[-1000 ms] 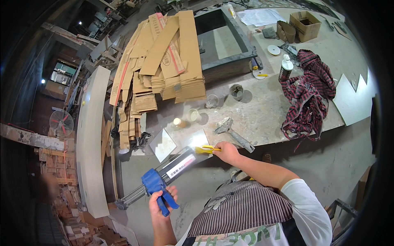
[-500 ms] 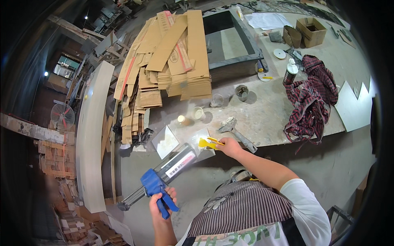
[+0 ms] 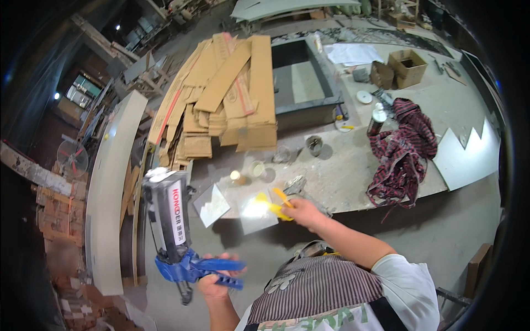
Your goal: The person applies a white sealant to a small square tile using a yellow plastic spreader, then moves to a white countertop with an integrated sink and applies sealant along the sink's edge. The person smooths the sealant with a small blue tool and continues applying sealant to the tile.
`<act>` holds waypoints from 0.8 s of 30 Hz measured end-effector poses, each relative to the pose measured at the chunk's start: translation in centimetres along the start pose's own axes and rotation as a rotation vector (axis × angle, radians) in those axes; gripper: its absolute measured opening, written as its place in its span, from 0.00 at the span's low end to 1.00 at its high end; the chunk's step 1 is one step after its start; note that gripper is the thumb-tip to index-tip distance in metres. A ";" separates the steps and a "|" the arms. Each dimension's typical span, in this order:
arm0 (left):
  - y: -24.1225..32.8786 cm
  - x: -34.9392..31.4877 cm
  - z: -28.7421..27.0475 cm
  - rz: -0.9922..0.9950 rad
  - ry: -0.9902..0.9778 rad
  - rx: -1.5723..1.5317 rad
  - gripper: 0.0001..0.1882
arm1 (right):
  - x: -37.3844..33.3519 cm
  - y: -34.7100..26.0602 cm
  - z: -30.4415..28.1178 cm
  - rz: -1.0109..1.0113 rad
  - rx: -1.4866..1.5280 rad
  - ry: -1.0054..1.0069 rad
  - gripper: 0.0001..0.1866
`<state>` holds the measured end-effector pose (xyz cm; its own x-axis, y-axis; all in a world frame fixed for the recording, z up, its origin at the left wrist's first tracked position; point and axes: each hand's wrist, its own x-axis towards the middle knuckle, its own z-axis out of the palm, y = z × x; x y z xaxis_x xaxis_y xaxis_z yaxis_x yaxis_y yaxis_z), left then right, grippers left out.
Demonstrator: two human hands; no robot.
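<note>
My left hand (image 3: 217,281) grips the blue handle of a caulking gun (image 3: 175,265), which carries a dark cartridge with a white label. Its nozzle end points up and away, left of the table edge. In my right hand (image 3: 305,214) is a yellow scraper (image 3: 280,212), with a second slim yellow piece (image 3: 281,194) beside it; both are blurred. The scraper's blade is over a shiny light panel (image 3: 257,220) at the table's front edge. A smaller pale tile (image 3: 212,206) lies to its left. Behind my right hand, a putty-crusted tool (image 3: 295,184) is partly hidden.
Flattened cardboard (image 3: 240,118) is stacked beside a dark sink-like frame (image 3: 337,99). Cups (image 3: 314,145) and a small lit candle-like jar (image 3: 237,177) stand nearer. To the right are a bottle (image 3: 377,119), a checked cloth (image 3: 406,160) and a jagged white sheet (image 3: 469,157).
The caulking gun has swung left, from slanting toward the panel to standing nearly upright away from it. My right hand keeps the yellow scraper at the panel. The whole view has shifted slightly.
</note>
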<state>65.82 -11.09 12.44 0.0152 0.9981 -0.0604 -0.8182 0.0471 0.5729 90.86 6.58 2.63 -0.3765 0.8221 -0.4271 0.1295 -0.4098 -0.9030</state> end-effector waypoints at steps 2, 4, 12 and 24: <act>-1.4 1.6 -0.1 -0.033 -0.026 0.006 0.33 | -0.9 -1.6 0.9 -0.028 0.138 -0.079 0.16; -2.9 2.9 0.4 0.009 -0.139 -0.032 0.34 | -1.6 -2.6 1.2 -0.039 0.254 -0.183 0.17; -6.9 6.2 -0.7 -0.088 0.145 0.010 0.34 | -4.8 -5.2 1.4 0.030 0.141 -0.389 0.16; -12.3 9.8 4.9 -0.214 0.034 0.159 0.33 | -5.9 -5.1 -5.8 0.209 0.382 -0.861 0.14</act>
<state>78.89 -1.66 8.83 0.1569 0.9629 -0.2195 -0.6981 0.2654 0.6651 97.73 6.08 9.53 -0.9433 0.2082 -0.2585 0.0204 -0.7412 -0.6710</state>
